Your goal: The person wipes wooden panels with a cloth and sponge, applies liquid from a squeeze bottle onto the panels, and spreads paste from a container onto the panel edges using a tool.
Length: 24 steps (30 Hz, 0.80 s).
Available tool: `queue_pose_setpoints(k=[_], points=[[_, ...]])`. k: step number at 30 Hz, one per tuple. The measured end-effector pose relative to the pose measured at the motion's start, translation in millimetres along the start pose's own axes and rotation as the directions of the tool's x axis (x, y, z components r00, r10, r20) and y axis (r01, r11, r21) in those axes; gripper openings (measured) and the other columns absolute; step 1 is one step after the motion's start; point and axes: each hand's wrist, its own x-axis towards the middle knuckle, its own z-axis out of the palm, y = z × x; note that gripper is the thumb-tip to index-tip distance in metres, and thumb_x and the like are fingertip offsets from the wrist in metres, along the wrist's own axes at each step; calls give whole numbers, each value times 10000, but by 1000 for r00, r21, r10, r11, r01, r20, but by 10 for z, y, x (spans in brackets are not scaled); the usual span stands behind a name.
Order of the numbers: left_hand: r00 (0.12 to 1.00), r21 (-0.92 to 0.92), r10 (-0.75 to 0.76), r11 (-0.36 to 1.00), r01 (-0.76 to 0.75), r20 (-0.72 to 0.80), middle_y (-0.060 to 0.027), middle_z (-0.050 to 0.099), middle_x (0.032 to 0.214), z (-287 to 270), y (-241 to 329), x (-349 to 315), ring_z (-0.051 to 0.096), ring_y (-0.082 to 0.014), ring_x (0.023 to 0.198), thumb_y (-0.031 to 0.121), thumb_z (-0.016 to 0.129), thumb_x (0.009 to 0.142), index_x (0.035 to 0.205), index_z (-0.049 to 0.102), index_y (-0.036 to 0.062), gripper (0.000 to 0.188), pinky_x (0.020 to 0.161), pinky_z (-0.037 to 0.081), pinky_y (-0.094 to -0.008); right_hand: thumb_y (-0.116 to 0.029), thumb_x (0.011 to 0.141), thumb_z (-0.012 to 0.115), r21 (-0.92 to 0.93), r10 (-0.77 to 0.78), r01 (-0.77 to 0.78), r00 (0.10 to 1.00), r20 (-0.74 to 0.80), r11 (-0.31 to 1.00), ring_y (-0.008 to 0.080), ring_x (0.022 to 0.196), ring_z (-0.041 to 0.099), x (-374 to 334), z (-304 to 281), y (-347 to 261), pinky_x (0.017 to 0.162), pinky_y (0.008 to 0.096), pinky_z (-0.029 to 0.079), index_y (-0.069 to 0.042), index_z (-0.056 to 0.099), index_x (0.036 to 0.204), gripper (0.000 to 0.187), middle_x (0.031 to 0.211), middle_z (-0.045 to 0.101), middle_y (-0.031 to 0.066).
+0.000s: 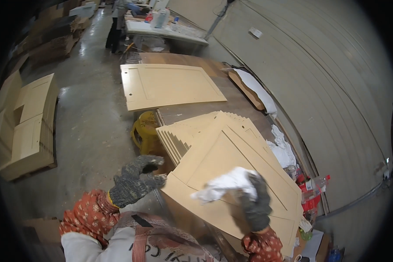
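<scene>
My right hand (256, 205), in a dark knitted glove, is closed on a crumpled white cloth (225, 183) and is slightly blurred. The cloth lies against the face of a cream cabinet door panel (218, 156) with a recessed border. This panel sits askew on a fanned stack of similar panels (172, 142). My left hand (137, 181), gloved alike, is at the panel's near left corner, thumb and fingers apart with nothing between them. Its fingertips come right up to the edge; whether they touch it I cannot tell.
Another cream panel (170, 85) lies farther along the brown workbench (187, 114). Below its left side stands a yellow stool (145, 131). More panels (28, 135) are stacked on the floor at left. Plastic bottles (314, 185) and rags (281, 148) line the right side. A person (115, 26) stands at the back.
</scene>
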Motion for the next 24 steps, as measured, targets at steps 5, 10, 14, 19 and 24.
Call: queue_pose_setpoints(k=[5, 10, 14, 19, 24], points=[[961, -620, -277, 754, 216, -3, -98, 586, 1170, 151, -248, -29, 528, -181, 1114, 122, 727, 798, 1223, 534, -2, 483, 981, 419, -326, -345, 875, 588, -71, -235, 248, 960, 152, 966, 336, 1097, 523, 748, 855, -197, 888, 422, 452, -165, 546, 1219, 391, 1169, 562, 176], [921, -596, -369, 715, 366, 123, -99, 585, 1188, 239, -226, 28, 523, -178, 1118, 122, 703, 809, 1239, 524, -9, 484, 972, 412, -320, -303, 909, 491, -545, -41, 123, 986, 162, 829, 287, 847, 579, 966, 1040, 742, 703, 409, 471, -117, 593, 990, 227, 939, 606, 109], [941, -621, -286, 709, 335, 182, -93, 595, 1157, 195, -291, 13, 533, -165, 1078, 173, 674, 840, 1259, 509, -13, 487, 924, 435, -314, -336, 887, 525, -584, 376, -311, 927, -11, 750, 370, 925, 578, 961, 649, 1118, 797, 471, 459, -131, 628, 1051, 283, 1004, 617, 137], [955, -424, -190, 864, 272, 227, -131, 617, 1122, 248, -475, -18, 571, -203, 1023, 233, 603, 882, 1268, 520, 12, 452, 883, 453, -329, -282, 852, 582, -129, -123, 126, 992, 28, 984, 334, 999, 554, 1010, 784, 415, 853, 448, 447, -137, 615, 1138, 322, 1095, 591, 140], [964, -392, -72, 904, 171, 256, -144, 626, 1108, 176, -429, 22, 589, -236, 1021, 218, 626, 852, 1275, 513, 7, 487, 881, 460, -327, -273, 867, 577, -268, -266, 296, 953, 142, 917, 328, 988, 562, 1188, 1130, 266, 808, 443, 461, -109, 587, 1189, 361, 1111, 602, 128]])
